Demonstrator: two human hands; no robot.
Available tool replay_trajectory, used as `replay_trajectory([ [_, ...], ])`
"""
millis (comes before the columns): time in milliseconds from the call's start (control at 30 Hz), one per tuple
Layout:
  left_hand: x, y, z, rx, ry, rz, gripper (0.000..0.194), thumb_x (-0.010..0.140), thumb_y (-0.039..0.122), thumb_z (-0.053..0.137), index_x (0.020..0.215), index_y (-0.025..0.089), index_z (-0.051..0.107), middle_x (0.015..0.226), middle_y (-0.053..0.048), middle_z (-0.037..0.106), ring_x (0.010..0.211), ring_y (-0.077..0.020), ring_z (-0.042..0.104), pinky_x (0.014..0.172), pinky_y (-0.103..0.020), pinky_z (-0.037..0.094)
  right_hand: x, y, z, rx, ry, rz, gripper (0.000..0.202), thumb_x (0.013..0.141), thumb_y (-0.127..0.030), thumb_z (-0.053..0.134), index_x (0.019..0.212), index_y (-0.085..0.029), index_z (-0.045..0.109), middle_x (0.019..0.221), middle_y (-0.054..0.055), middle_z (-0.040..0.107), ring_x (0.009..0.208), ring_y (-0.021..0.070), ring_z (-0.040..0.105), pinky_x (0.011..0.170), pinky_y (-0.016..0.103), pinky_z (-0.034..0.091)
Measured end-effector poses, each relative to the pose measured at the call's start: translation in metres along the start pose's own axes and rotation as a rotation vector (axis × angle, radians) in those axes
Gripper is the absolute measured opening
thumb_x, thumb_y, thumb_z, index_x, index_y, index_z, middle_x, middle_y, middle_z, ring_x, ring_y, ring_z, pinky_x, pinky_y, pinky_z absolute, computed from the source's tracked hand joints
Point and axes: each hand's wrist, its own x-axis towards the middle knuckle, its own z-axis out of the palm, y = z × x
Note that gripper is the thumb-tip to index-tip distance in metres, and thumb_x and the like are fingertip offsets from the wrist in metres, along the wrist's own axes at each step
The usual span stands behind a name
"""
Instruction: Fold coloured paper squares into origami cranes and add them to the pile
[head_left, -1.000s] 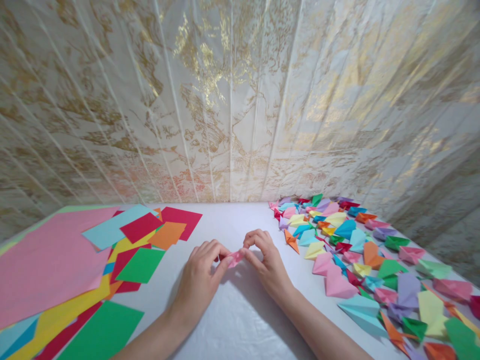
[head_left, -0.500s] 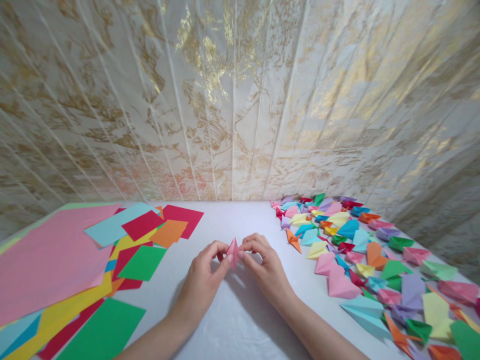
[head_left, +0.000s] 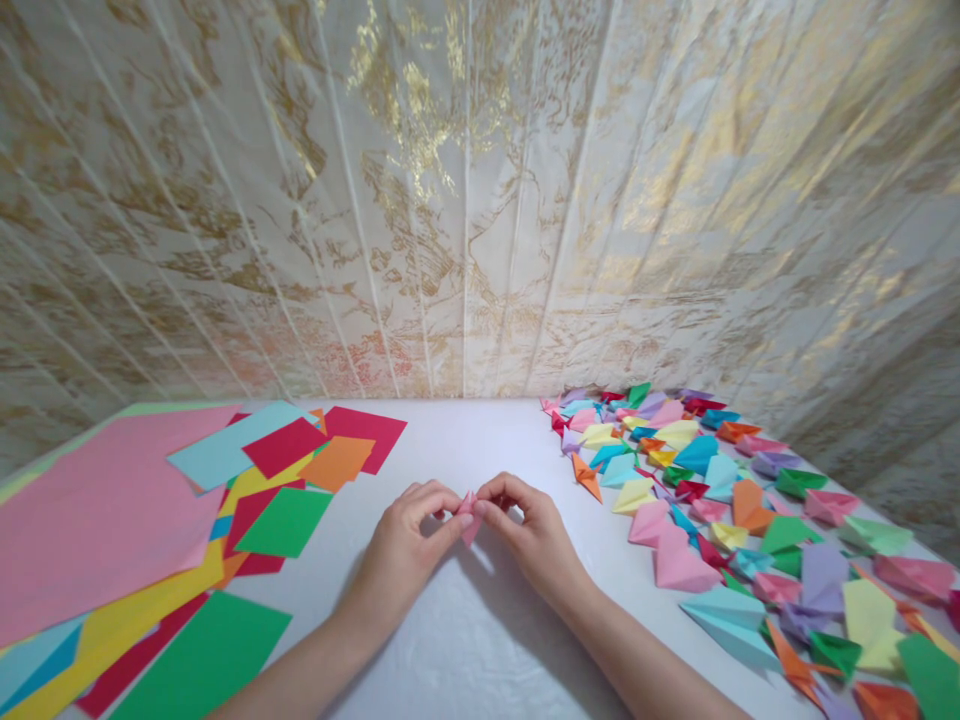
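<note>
Between your left hand (head_left: 409,540) and right hand (head_left: 534,532), both pinched on it and equally near, sits the small pink folded paper (head_left: 470,536), its long axis pointing away from you. Flat sheets (head_left: 112,520) lie left, folded pieces (head_left: 682,562) right.

Matt folded pink paper (head_left: 470,534), faintly glossy tabletop (head_left: 465,440), cloth-like backdrop (head_left: 480,200) with metallic gold sheen
</note>
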Motion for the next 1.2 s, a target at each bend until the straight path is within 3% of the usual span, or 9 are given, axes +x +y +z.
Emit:
replay_trajectory([
  [567, 0.004, -0.001, -0.002, -0.177, -0.013, -0.101, 0.021, 0.078, 0.037, 0.066, 0.066, 0.021, 0.072, 0.074, 0.001, 0.061, 0.074, -0.0174, 0.056, 0.073, -0.027, 0.038, 0.001, 0.007, 0.002, 0.161, -0.024, 0.052, 0.017, 0.083, -0.035, 0.063, 0.077, -0.019, 0.059, 0.073, 0.0, 0.059, 0.069, 0.0156, 0.055, 0.067, 0.028, 0.042],
  [1000, 0.003, 0.003, -0.002, -0.175, 0.007, -0.13, 0.025, 0.08, 0.038, 0.064, 0.065, 0.02, 0.071, 0.075, 0.001, 0.062, 0.075, -0.0173, 0.056, 0.073, -0.026, 0.037, 0.002, 0.006, 0.004, 0.209, -0.025, 0.035, 0.02, 0.085, -0.038, 0.062, 0.078, -0.02, 0.058, 0.076, 0.001, 0.061, 0.073, 0.017, 0.057, 0.071, 0.031, 0.046],
  [1200, -0.001, 0.009, -0.001, -0.114, 0.0, -0.092, 0.03, 0.085, 0.038, 0.058, 0.062, 0.02, 0.062, 0.073, 0.002, 0.057, 0.074, -0.0165, 0.056, 0.075, -0.026, 0.038, 0.0, 0.002, 0.006, 0.164, -0.041, 0.047, 0.019, 0.085, -0.038, 0.062, 0.082, -0.02, 0.059, 0.078, 0.001, 0.062, 0.073, 0.0163, 0.057, 0.071, 0.03, 0.045],
])
